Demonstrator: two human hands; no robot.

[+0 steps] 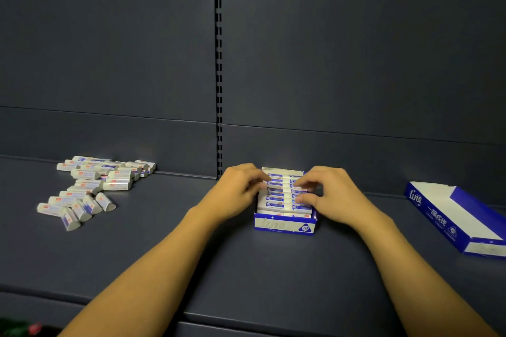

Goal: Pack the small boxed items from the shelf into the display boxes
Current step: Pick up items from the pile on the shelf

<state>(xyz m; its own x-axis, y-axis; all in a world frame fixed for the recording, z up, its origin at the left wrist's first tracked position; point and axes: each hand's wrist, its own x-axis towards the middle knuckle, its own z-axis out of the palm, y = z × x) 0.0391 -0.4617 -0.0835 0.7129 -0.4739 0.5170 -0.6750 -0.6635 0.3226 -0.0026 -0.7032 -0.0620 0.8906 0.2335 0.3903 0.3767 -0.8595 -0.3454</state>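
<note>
while both hands curl over the rows of small boxed erasers (276, 195), the left hand (237, 191) grips the side of the "2b"-marked display box (284, 226) and the right hand (327, 194) pinches one eraser; an empty "line" box (454, 216) lies right.

A dark grey metal back wall (109, 49) made of flat horizontal panels is seen behind everything, split by a black slotted upright strip (218, 63) running top to bottom; something blurry red and green (22, 330) is tucked in the bottom left corner
</note>
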